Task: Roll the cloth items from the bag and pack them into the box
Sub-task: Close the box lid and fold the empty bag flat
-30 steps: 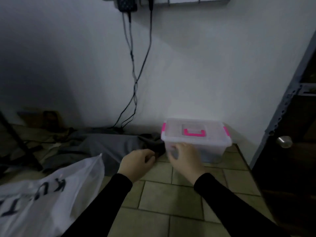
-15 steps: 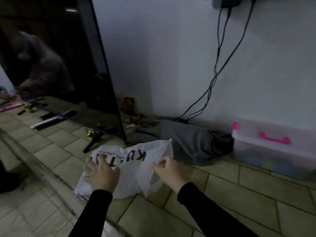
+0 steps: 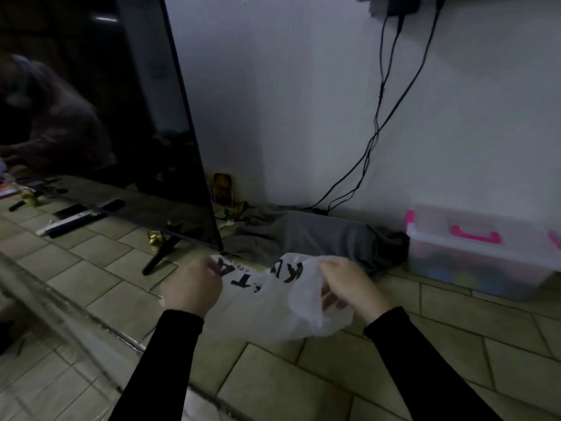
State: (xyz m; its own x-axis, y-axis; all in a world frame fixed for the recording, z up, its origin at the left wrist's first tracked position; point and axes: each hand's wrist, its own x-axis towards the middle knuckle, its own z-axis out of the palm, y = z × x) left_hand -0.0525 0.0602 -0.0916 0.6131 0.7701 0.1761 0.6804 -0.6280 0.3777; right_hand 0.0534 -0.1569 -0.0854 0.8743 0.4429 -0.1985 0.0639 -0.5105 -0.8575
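The white plastic bag [image 3: 267, 302] lies crumpled on the tiled floor [image 3: 303, 387] right in front of the person, black lettering showing across its upper face. Both hands are on it. The left hand [image 3: 194, 287] has its fingers curled over the bag's left edge, bunching the film in its grip. The right hand [image 3: 349, 284] pinches the right side of the bag's mouth, fingers tucked into the plastic so that some of them show through it. Both arms wear black sleeves. Whatever is inside the bag cannot be made out; the film is cloudy and the room is dim.

Just beyond the bag a grey cloth [image 3: 318, 238] lies heaped along the foot of the white wall. To its right, touching or nearly touching the cloth's dark end, stands the clear plastic box [image 3: 473, 262], lid on, with pink latches and a pink handle; blurred coloured shapes show through its side. Black cables [image 3: 376, 126] hang down the wall to the floor behind the cloth. On the left a large dark television screen [image 3: 121, 132] stands on the floor on its black feet.
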